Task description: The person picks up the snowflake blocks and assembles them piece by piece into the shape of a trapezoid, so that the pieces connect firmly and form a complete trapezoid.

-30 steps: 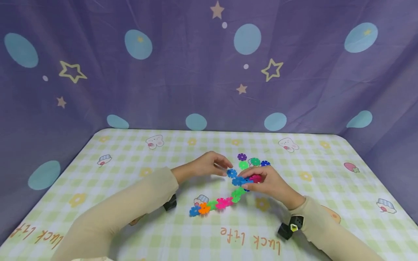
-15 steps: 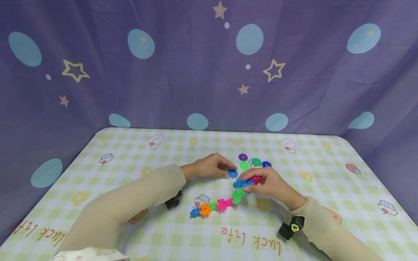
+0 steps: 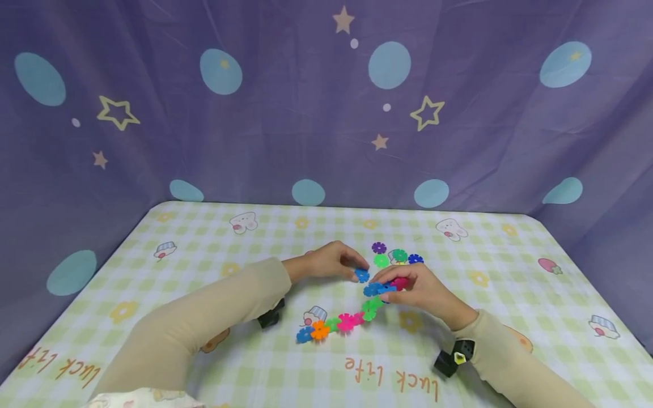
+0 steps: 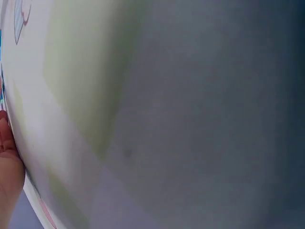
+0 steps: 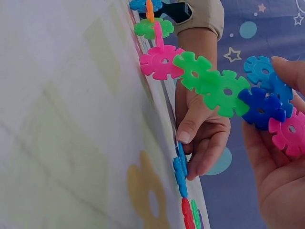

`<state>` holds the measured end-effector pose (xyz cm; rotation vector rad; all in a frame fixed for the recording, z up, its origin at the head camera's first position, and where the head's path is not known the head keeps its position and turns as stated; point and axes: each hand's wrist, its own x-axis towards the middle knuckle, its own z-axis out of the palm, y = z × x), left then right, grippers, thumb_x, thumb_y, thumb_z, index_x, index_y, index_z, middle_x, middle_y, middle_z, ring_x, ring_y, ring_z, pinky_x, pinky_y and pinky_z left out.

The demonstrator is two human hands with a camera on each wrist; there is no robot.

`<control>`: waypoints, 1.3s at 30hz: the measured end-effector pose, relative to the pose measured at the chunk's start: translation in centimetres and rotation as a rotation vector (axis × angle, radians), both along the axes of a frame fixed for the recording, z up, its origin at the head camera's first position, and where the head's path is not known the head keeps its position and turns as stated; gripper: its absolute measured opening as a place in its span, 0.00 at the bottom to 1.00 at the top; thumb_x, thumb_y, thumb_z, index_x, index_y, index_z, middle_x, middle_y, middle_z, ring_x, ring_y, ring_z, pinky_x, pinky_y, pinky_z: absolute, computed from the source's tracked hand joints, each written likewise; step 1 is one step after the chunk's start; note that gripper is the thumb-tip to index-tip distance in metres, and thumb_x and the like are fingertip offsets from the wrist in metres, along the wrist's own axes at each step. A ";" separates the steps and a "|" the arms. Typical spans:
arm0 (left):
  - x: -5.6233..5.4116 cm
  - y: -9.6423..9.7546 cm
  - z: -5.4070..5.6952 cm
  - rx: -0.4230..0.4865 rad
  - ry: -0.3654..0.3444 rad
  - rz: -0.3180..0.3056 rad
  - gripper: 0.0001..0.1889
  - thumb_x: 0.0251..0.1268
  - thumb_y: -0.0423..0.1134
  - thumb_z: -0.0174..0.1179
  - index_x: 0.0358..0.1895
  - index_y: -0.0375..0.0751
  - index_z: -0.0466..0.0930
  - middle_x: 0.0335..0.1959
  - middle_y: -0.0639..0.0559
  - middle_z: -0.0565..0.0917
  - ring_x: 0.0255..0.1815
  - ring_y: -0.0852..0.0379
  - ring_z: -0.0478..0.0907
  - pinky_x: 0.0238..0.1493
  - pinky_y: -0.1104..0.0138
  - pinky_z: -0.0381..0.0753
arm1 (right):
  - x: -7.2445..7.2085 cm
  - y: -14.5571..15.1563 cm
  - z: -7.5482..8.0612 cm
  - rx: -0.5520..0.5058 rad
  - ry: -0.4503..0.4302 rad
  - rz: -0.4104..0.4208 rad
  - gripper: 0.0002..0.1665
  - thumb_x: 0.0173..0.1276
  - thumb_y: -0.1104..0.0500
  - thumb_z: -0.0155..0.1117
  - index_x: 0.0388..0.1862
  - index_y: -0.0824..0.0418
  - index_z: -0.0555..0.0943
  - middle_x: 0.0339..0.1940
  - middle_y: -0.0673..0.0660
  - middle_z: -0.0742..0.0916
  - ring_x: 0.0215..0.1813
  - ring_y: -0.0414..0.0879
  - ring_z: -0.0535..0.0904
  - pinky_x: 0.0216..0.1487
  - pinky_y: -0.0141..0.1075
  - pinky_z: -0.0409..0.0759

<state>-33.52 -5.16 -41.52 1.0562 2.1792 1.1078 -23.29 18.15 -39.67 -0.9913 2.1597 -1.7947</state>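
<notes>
A chain of interlocking snowflake discs [image 3: 345, 322], blue, orange, green and pink, slants across the tablecloth. My right hand [image 3: 425, 292] grips its far end. In the right wrist view, dark blue [image 5: 261, 109] and pink discs [image 5: 289, 131] lie at those fingers, with light green discs [image 5: 227, 92] beyond them. Left of that hand, my left hand [image 3: 331, 261] pinches a loose blue disc [image 3: 362, 276] between thumb and fingers, just above or on the cloth. The left wrist view shows only the edge of the left hand [image 4: 9, 167].
Behind the right hand lie loose discs: purple [image 3: 379, 248], light green [image 3: 381, 260], teal [image 3: 400, 256] and dark blue [image 3: 415, 259]. A checked cloth [image 3: 245, 362] covers the table. A purple curtain [image 3: 306, 113] hangs behind it.
My left hand has moved right to the loose blue disc and taken hold of it. The disc now looks slightly tilted. My right hand stays at the chain's far end.
</notes>
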 end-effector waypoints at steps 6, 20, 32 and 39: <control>0.0 -0.6 0.2 0.048 -0.042 0.055 0.16 0.54 0.33 0.68 0.49 0.37 0.83 0.47 0.48 0.85 0.49 0.58 0.80 0.51 0.70 0.77 | 0.0 0.0 -0.2 -0.027 -0.013 -0.005 0.10 0.60 0.70 0.65 0.42 0.68 0.83 0.46 0.69 0.84 0.50 0.47 0.80 0.45 0.35 0.81; 3.4 -1.6 4.5 0.292 -0.205 0.267 0.17 0.54 0.28 0.67 0.49 0.31 0.81 0.47 0.42 0.84 0.49 0.50 0.82 0.47 0.63 0.82 | 0.0 0.0 -0.4 0.030 -0.085 -0.331 0.15 0.57 0.64 0.71 0.42 0.70 0.83 0.41 0.53 0.86 0.35 0.36 0.81 0.35 0.31 0.82; 6.9 -1.8 5.1 0.312 -0.152 0.361 0.16 0.54 0.32 0.68 0.47 0.34 0.83 0.45 0.43 0.85 0.42 0.53 0.83 0.43 0.66 0.82 | 0.3 -0.3 -0.2 0.000 -0.075 -0.402 0.15 0.57 0.64 0.70 0.42 0.71 0.83 0.46 0.63 0.84 0.35 0.37 0.82 0.35 0.31 0.82; 7.5 -1.6 5.0 0.324 -0.185 0.393 0.16 0.55 0.31 0.67 0.48 0.35 0.83 0.45 0.44 0.85 0.39 0.55 0.84 0.43 0.65 0.83 | 0.4 -0.5 0.0 -0.034 -0.041 -0.359 0.14 0.58 0.66 0.69 0.43 0.73 0.82 0.44 0.58 0.85 0.34 0.39 0.83 0.36 0.35 0.84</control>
